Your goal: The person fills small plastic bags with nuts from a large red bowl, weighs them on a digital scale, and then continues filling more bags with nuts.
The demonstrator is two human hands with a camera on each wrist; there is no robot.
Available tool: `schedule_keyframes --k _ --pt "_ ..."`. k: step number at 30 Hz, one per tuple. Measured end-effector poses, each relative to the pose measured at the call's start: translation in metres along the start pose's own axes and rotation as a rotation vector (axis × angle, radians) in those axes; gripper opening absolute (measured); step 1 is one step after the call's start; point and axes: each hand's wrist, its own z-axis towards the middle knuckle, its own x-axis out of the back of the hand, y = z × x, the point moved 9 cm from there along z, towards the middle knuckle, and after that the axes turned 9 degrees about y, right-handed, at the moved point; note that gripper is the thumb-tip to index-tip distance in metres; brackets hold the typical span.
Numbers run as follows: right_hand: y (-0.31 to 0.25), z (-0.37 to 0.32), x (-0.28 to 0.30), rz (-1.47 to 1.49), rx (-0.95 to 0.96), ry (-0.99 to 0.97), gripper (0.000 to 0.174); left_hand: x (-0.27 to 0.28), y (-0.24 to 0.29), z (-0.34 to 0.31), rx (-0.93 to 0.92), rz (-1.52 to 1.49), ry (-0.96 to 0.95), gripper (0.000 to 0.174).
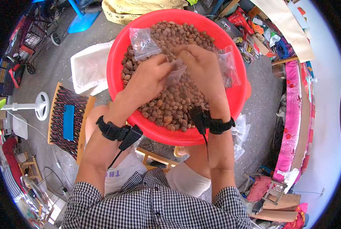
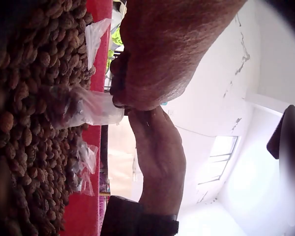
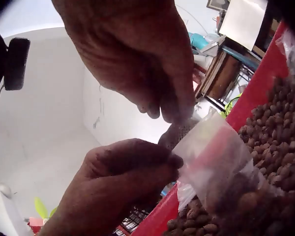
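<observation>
Between fingers (image 3: 155,166), bag (image 3: 217,156) hanging mouth-up

one basin (image 1: 115,65), two hands (image 1: 147,80), one held bag (image 1: 177,72)

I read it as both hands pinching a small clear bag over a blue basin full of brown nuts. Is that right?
Not quite: the basin is red, not blue, as the head view shows. The rest holds: the left hand and the right hand both pinch the small clear bag over the brown nuts.
</observation>
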Motion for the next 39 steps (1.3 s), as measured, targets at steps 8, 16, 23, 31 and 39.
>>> schedule_keyframes --k 8,16,23,31,39 --pt "-0.002 -0.001 0.011 -0.117 0.2 -0.043 0.017 0.006 0.002 0.0 -0.029 -0.029 0.02 0.022" --pt "0.017 -0.022 -0.007 -0.306 0.264 -0.236 0.014 0.01 0.004 0.002 0.017 -0.107 0.056 0.027" --pt "0.005 -0.041 0.103 -0.223 0.022 0.156 0.019 0.019 -0.016 -0.002 0.277 -0.18 0.126 0.047" --pt "0.045 -0.115 0.249 -0.305 -0.176 0.545 0.022 -0.017 0.013 -0.03 0.05 0.039 -0.19 0.04" --pt "0.159 -0.194 0.286 -0.431 -0.362 0.687 0.024 -0.051 0.079 -0.077 0.015 -0.043 -0.316 0.022"
